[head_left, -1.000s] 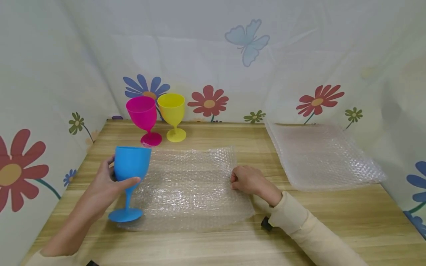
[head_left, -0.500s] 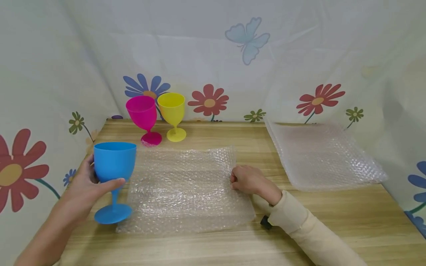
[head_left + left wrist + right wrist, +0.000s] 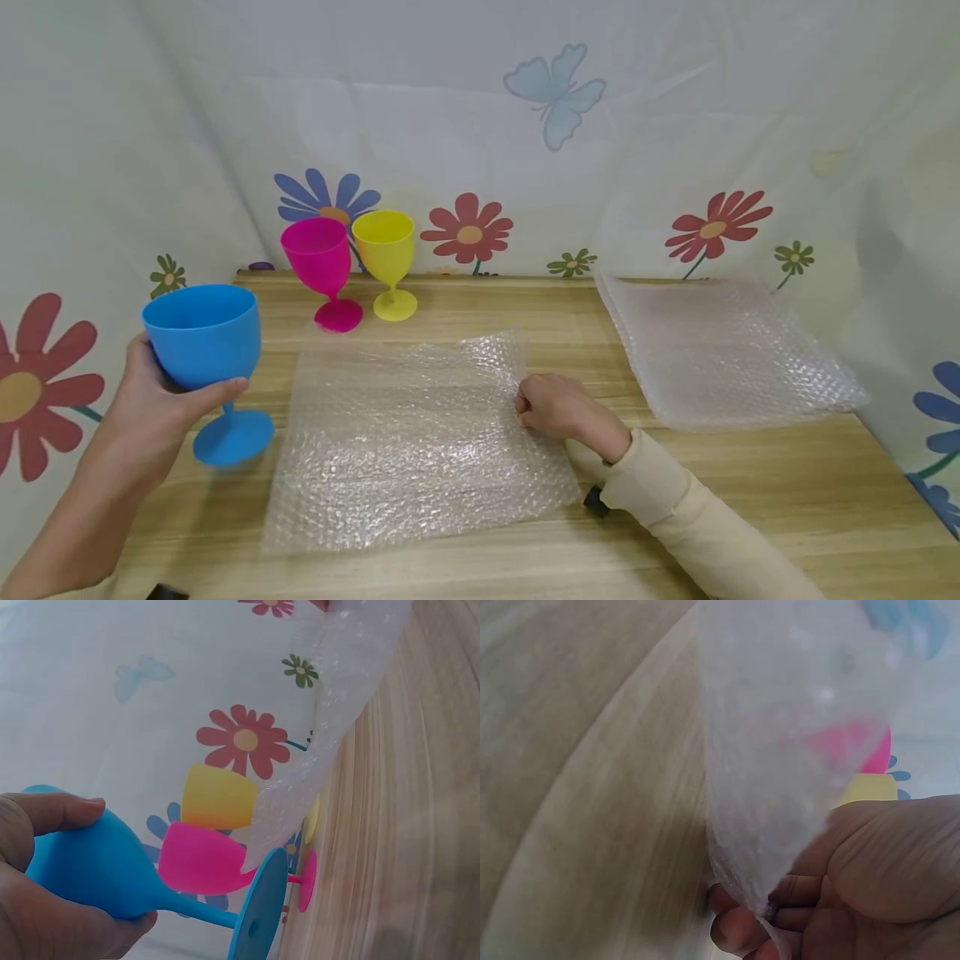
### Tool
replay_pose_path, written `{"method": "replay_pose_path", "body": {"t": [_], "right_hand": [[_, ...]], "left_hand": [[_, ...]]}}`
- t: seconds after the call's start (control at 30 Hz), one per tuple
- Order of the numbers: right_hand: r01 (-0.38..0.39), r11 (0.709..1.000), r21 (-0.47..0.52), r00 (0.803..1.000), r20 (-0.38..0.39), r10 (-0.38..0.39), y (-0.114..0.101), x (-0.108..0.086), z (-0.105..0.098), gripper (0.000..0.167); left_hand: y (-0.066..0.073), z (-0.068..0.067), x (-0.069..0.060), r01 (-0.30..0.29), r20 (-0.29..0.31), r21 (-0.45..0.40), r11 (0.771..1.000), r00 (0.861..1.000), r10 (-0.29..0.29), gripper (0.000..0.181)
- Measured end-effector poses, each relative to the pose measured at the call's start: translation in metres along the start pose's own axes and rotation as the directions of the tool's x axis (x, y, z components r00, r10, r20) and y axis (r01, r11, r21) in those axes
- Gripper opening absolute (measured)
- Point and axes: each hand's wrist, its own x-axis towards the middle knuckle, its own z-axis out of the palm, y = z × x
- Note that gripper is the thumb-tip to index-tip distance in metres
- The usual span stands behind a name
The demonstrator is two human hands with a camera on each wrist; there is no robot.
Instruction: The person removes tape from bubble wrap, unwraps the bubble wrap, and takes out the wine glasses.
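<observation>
My left hand (image 3: 153, 412) grips a blue plastic goblet (image 3: 204, 337) by its bowl, at the left of the head view. The goblet is lifted, its round foot (image 3: 260, 911) off the table in the left wrist view. With curled fingers my right hand (image 3: 566, 408) pinches the right edge of a bubble wrap sheet (image 3: 405, 433), which lies in front of me. Wrap (image 3: 772, 772) rises from those fingers in the right wrist view. A magenta goblet (image 3: 321, 254) and a yellow goblet (image 3: 386, 242) stand upright behind the sheet, apart from both hands.
Another bubble wrap piece (image 3: 727, 358) lies at the right of the wooden table (image 3: 420, 571). A white cloth (image 3: 435, 125) printed with flowers and a butterfly hangs behind the table and at both sides.
My left hand has moved left and up with the blue goblet, off the sheet's left part. That side of the wrap is now uncovered and raised. My right hand has hardly moved.
</observation>
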Motion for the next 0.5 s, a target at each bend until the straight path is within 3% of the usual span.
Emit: {"method": "replay_pose_path", "body": {"t": [0.23,0.5], "right_hand": [[-0.009,1.000,-0.009,1.000,-0.002,0.009,-0.001,0.002,0.002,0.013],[-0.011,1.000,-0.016,1.000,-0.005,0.011,0.000,0.001,0.001,0.015]], "left_hand": [[0.007,0.004,0.010,-0.032,-0.101,0.023,0.999,0.994,0.034,0.109],[0.017,0.005,0.028,-0.065,-0.135,0.003,0.998,0.989,0.065,0.107]]}}
